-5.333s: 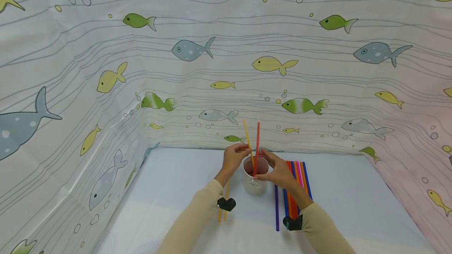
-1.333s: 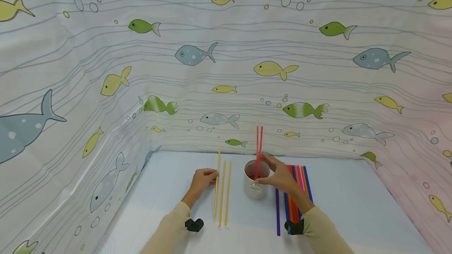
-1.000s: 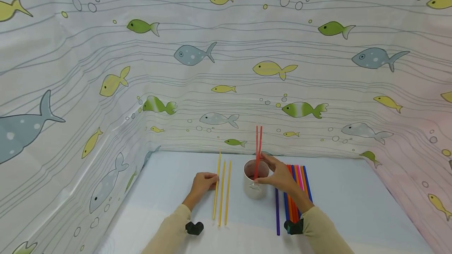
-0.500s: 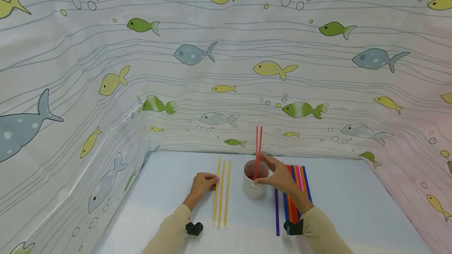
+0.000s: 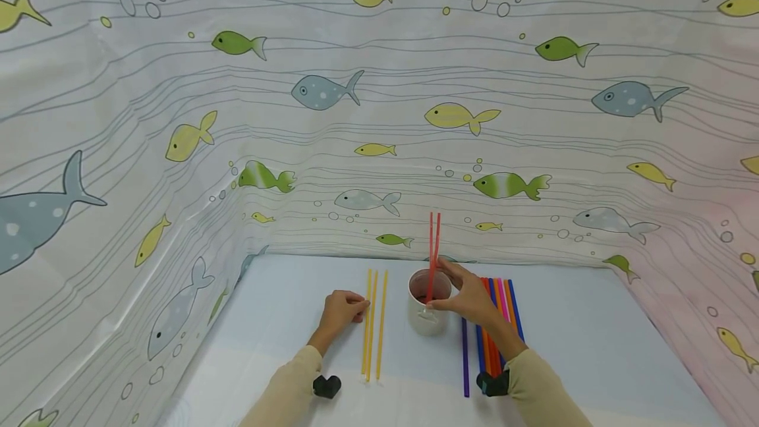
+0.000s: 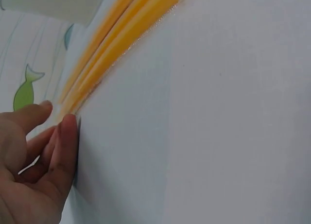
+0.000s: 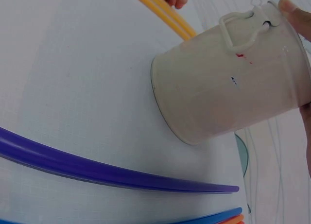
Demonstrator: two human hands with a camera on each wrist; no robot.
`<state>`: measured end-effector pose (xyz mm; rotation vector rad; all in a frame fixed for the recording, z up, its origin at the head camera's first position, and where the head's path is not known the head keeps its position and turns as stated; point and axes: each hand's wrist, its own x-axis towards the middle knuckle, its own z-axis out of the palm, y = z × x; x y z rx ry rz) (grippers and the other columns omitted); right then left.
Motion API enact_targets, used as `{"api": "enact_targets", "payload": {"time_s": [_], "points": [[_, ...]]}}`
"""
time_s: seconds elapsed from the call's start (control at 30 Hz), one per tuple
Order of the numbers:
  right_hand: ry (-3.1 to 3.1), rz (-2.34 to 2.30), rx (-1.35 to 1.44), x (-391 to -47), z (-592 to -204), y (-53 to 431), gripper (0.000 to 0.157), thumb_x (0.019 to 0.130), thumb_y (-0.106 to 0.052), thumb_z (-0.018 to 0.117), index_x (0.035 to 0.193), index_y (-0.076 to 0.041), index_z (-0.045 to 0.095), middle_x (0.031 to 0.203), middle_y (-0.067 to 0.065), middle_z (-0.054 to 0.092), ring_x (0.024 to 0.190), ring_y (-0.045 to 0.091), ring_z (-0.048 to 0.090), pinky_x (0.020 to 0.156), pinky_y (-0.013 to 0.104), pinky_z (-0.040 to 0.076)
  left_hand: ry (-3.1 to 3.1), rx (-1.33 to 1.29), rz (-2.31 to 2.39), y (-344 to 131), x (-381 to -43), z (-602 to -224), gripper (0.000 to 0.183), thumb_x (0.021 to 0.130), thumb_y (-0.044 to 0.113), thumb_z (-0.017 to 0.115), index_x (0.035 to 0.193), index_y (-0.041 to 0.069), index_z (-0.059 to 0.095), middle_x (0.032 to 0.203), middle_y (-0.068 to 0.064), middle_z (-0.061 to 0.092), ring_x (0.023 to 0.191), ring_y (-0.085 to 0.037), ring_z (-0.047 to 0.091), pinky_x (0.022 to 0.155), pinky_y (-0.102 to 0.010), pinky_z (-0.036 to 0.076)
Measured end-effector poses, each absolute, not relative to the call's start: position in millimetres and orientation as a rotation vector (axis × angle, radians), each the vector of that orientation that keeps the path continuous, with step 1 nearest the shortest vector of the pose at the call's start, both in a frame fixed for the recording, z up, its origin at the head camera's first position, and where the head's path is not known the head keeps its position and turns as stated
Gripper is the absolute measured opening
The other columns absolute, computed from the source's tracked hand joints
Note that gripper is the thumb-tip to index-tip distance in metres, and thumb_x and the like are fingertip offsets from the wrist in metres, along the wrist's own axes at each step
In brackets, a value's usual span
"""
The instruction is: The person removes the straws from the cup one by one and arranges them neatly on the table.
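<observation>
My left hand point(image 5: 342, 309) rests at the left of three thin yellow sticks point(image 5: 381, 328) lying side by side on the white table. In the left wrist view, the thumb stands apart from the fingertips point(image 6: 69, 124), which are beside the nearest stick's far end. My right hand point(image 5: 471, 295) grips the rim of a white cylindrical pail point(image 5: 428, 319), thumb in front and fingers behind. A small looped handle point(image 7: 238, 32) shows on its side in the right wrist view. Two red sticks point(image 5: 434, 242) lean upright in the pail.
Right of the pail lies a purple stick point(image 5: 465, 354). Farther right is a row of blue, orange, red and pink sticks point(image 5: 504, 298), partly hidden under my right forearm. A fish-patterned curtain point(image 5: 379, 117) surrounds the table's back and sides.
My left hand has taken a yellow stick from the pail to the left, laid it alongside the other two and let go. My right hand still holds the pail.
</observation>
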<state>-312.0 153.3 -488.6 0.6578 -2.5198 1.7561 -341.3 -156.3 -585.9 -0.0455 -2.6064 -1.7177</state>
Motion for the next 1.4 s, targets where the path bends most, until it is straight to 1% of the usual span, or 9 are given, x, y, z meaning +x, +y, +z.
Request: {"api": "enact_targets", "payload": {"time_s": [0.1,0.33,0.53,0.67,0.8,1.03,1.13,1.3,1.4], "points": [[-2.521,1.758,0.654,-311.5,-488.6,152.8,0.094,0.072,-0.014,0.088,0.149,-0.002,0.037,0.141,0.019,0.050,0.138,0.033,0.038,0.110,0.049,0.032,-2.608,-0.020,-1.730,-156.7,-341.2,-585.8,0.015,0.087,0.011,0.075,0.092,-0.003,0.073,0.074,-0.007,0.069,0.062,-0.018,0.068,0.056,-0.028,0.059],[-2.531,1.751,0.647,-311.6,-488.7,152.6,0.096,0.071,-0.020,0.089,0.149,-0.002,0.037,0.142,0.019,0.050,0.138,0.034,0.038,0.110,0.050,0.033,-2.592,-0.006,-1.749,-158.8,-343.3,-587.3,0.016,0.087,0.013,0.074,0.091,-0.003,0.073,0.074,-0.007,0.069,0.062,-0.017,0.068,0.057,-0.029,0.060],[-2.536,1.748,0.639,-312.5,-489.2,153.2,0.096,0.071,-0.020,0.089,0.149,-0.003,0.037,0.142,0.019,0.050,0.138,0.033,0.038,0.110,0.049,0.033,-2.593,-0.021,-1.699,-158.0,-346.2,-582.6,0.016,0.088,0.013,0.074,0.092,-0.002,0.074,0.075,-0.008,0.070,0.060,-0.016,0.067,0.056,-0.029,0.059],[-2.537,1.753,0.633,-312.9,-489.3,153.2,0.094,0.072,-0.015,0.089,0.149,-0.003,0.037,0.142,0.018,0.050,0.138,0.033,0.038,0.110,0.050,0.033,-2.623,-0.046,-1.624,-155.7,-349.2,-574.4,0.016,0.088,0.016,0.074,0.090,0.001,0.074,0.073,-0.007,0.070,0.061,-0.016,0.067,0.056,-0.028,0.059],[-2.532,1.765,0.637,-312.4,-489.4,153.1,0.092,0.073,-0.010,0.087,0.149,-0.003,0.036,0.142,0.018,0.049,0.139,0.033,0.036,0.110,0.051,0.032,-2.624,-0.108,-1.557,-151.1,-353.3,-564.6,0.017,0.088,0.017,0.074,0.090,0.001,0.075,0.071,-0.006,0.069,0.061,-0.015,0.067,0.057,-0.027,0.058],[-2.520,1.784,0.653,-310.4,-487.6,152.4,0.093,0.074,-0.010,0.086,0.150,-0.001,0.034,0.143,0.021,0.047,0.139,0.036,0.035,0.110,0.053,0.031,-2.548,-0.148,-1.658,-133.6,-357.8,-554.7,0.014,0.087,0.013,0.074,0.090,-0.002,0.074,0.077,-0.014,0.072,0.065,-0.023,0.070,0.059,-0.027,0.059],[-2.514,1.788,0.657,-309.7,-487.3,152.4,0.092,0.074,-0.008,0.086,0.150,0.000,0.034,0.143,0.021,0.047,0.138,0.037,0.036,0.110,0.052,0.032,-2.537,-0.145,-1.702,-126.4,-357.3,-555.6,0.015,0.087,0.012,0.074,0.091,-0.003,0.074,0.080,-0.015,0.072,0.067,-0.024,0.071,0.060,-0.028,0.060],[-2.487,1.793,0.649,-308.4,-487.2,152.9,0.094,0.073,-0.006,0.086,0.150,0.000,0.033,0.147,0.020,0.043,0.139,0.036,0.035,0.109,0.050,0.032,-2.538,-0.155,-1.711,-120.6,-355.7,-557.5,0.014,0.087,0.012,0.074,0.091,-0.002,0.074,0.079,-0.012,0.072,0.067,-0.021,0.070,0.060,-0.028,0.060],[-2.464,1.755,0.674,-307.8,-486.5,152.1,0.097,0.071,-0.008,0.088,0.150,0.000,0.033,0.149,0.020,0.040,0.139,0.036,0.035,0.109,0.051,0.032,-2.537,-0.164,-1.695,-120.5,-355.1,-558.7,0.014,0.088,0.012,0.074,0.091,-0.002,0.074,0.078,-0.012,0.072,0.066,-0.020,0.070,0.059,-0.027,0.059]]}}
